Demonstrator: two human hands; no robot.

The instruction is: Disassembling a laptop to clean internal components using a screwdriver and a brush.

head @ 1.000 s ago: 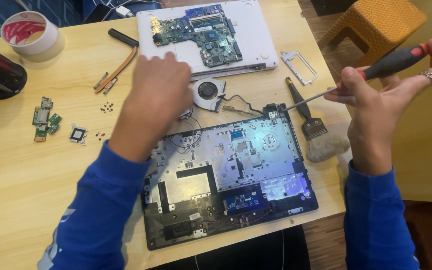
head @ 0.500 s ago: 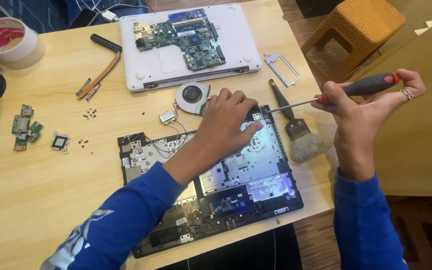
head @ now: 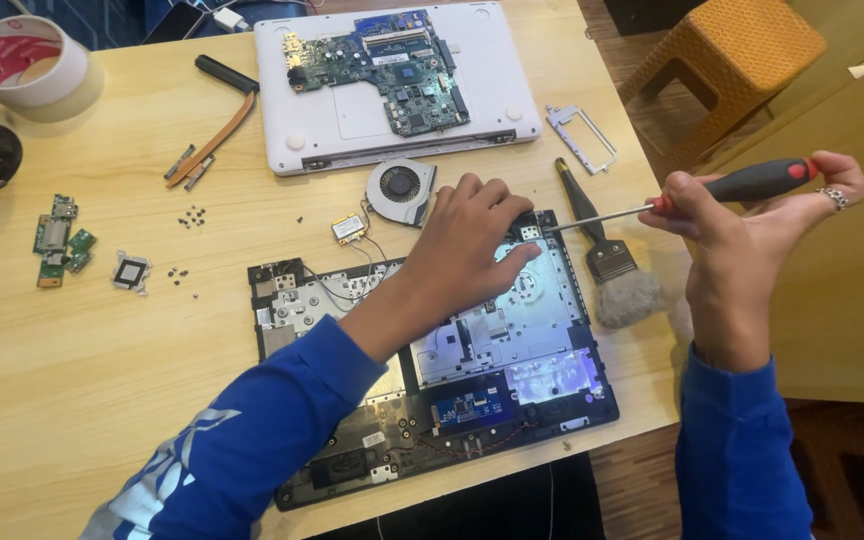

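A: Screwdriver — where is it sitting?

B: Your right hand is closing its grip around it, tip nearing the opened laptop base on the worktop.

A: And my left hand?

B: It is pressing down, fingers curled, holding nothing. Keep steadying the base.

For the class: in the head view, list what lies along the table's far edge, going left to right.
Tape roll → copper heat pipe → white laptop cover carrying the green circuit board → metal bracket.
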